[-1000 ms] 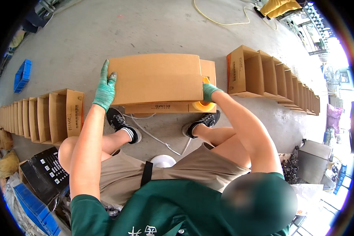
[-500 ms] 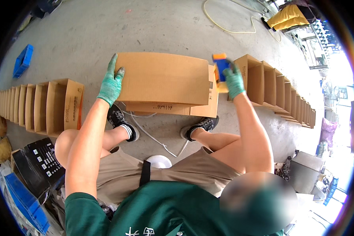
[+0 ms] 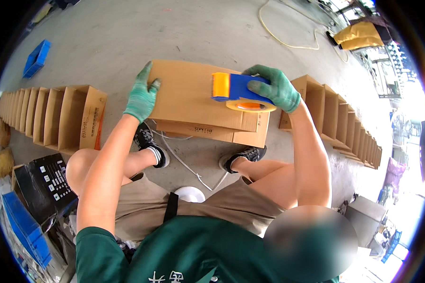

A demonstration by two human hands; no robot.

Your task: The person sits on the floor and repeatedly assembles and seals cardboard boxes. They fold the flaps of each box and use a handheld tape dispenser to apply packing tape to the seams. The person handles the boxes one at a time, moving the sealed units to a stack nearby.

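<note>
Swings dispenser (image 3: pixel 238 87) over right part of box (image 3: pixel 189 94) since earlier frame, gripping it in right hand (image 3: pixel 278 89) with fingers curled around. Holds box by left edge in left hand (image 3: pixel 144 98), slightly parting thumb from fingers. Has box near 2 shoes (image 3: pixel 148 145).

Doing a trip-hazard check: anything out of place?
Yes: a slack white cord lies on the grey concrete floor between the black shoes, where feet might snag. Brown cardboard box at left hand: no obvious damage.
</note>
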